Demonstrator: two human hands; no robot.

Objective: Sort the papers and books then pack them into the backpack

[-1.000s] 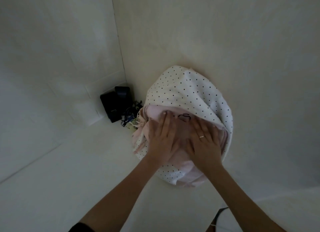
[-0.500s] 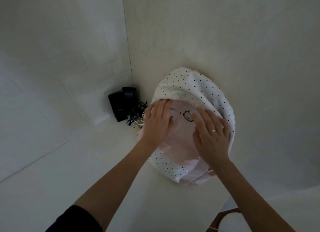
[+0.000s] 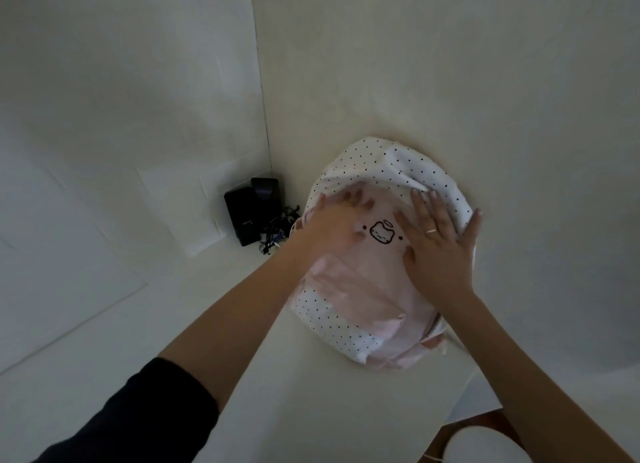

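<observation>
A white backpack (image 3: 372,165) with black dots and a pink front panel bearing a small cat drawing (image 3: 381,233) stands on the white table, leaning against the wall. My left hand (image 3: 334,220) lies flat on the upper left of the pink panel, fingers straight. My right hand (image 3: 438,236) presses flat on the upper right of the pack, fingers spread, a ring on one finger. No papers or books show; the inside of the backpack is hidden.
A black box-like device (image 3: 251,211) with tangled cables (image 3: 277,236) sits in the wall corner left of the backpack. The white table (image 3: 173,324) stretches to the left and front. A chair seat (image 3: 481,442) shows at the bottom right beyond the table edge.
Both hands have slid apart and up the pack, uncovering the cat drawing on the pink panel. The view has shifted right and closer.
</observation>
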